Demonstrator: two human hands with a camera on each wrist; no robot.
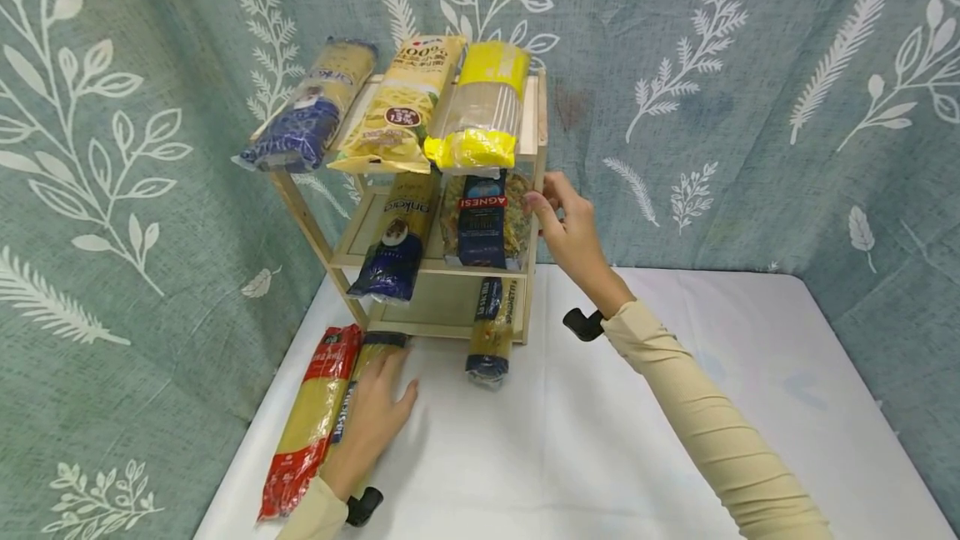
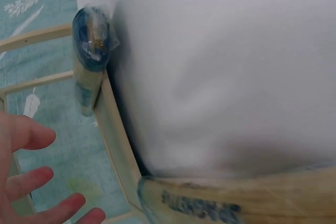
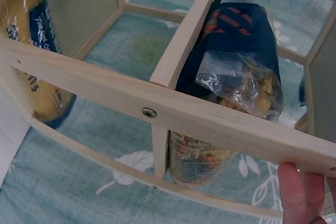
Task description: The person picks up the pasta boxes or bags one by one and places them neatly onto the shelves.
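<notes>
My left hand (image 1: pixel 371 411) is above a spaghetti pack (image 1: pixel 352 386) lying on the table at the left. In the left wrist view its fingers (image 2: pixel 37 179) are spread, with a gap between them and the spaghetti pack (image 2: pixel 236 203). My right hand (image 1: pixel 573 227) holds the right upright of a wooden three-tier rack (image 1: pixel 531 290), thumb in front; in the right wrist view its fingertips (image 3: pixel 289 174) press against a wooden bar (image 3: pixel 210 121). A blue-labelled Agnesi pasta bag (image 1: pixel 483 219) sits on the middle shelf near that hand. Another spaghetti pack (image 1: pixel 492 327) pokes out from the bottom shelf.
Three pasta packs lie on the top shelf: a blue one (image 1: pixel 307 111), a cream one (image 1: pixel 408 102) and a yellow one (image 1: pixel 483 107). A blue-ended Ankara pack (image 1: pixel 397 236) leans out of the middle shelf. One red pack (image 1: pixel 315 423) lies at the white table's (image 1: pixel 637 440) left edge.
</notes>
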